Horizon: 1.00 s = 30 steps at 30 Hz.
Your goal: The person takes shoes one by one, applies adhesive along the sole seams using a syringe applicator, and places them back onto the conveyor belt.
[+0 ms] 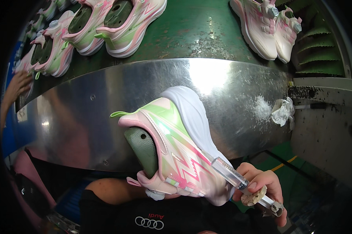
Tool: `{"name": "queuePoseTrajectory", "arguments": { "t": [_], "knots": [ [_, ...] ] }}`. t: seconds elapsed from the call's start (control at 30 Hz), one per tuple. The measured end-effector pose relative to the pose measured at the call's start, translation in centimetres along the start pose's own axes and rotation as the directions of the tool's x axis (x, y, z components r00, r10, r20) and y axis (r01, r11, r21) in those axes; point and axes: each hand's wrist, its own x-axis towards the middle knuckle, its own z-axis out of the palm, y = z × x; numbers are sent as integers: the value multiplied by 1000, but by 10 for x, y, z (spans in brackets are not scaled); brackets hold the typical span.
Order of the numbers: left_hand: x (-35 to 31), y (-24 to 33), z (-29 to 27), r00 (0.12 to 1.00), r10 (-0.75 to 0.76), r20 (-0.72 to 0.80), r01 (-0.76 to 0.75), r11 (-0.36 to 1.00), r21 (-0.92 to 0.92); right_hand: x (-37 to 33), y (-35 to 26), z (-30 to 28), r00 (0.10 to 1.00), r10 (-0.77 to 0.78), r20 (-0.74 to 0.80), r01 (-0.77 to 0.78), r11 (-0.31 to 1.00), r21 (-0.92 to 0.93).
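A pink, white and light-green sneaker (172, 136) is tilted on its side above my lap, its white sole (193, 113) turned away from me. A dark-green shoe last (141, 150) fills its opening. My left forearm (115, 191) runs behind the sneaker and holds it up; that hand's fingers are hidden. In my right hand (263, 181), closed around it, is a clear syringe (228, 171) with a ragged beige wrapping (254, 197) near its rear end. Its thin tip reaches the seam between upper and sole.
A metal ledge (133, 84) borders the green conveyor belt (183, 35). Several similar sneakers (125, 33) stand at the left; a pair (258, 31) sits at the right. Crumpled white paper (282, 112) lies beside white residue. Another person's hand (21, 84) touches a shoe at far left.
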Motion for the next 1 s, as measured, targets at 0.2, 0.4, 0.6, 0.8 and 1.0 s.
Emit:
{"name": "queuePoseTrajectory", "arguments": {
  "t": [0.2,0.4,0.6,0.8,1.0],
  "knots": [
    [0,-3,-2,1000,-4,-8,4,1000,-7,4,-4,0,998,65,5,-65,997,-37],
    [-2,-4,-3,1000,-12,-16,12,1000,-18,7,-9,-2,990,126,63,-122,990,-71],
    [-1,-5,-1,1000,-12,-15,12,1000,-22,0,-17,0,990,143,15,-141,987,-80],
    [-4,-2,3,1000,6,-28,-6,1000,-14,-7,-19,-9,982,38,184,-24,997,-77],
    [-3,13,4,993,99,-61,-98,995,9,-11,-5,-5,992,-126,25,128,968,-216]
  ]
}}
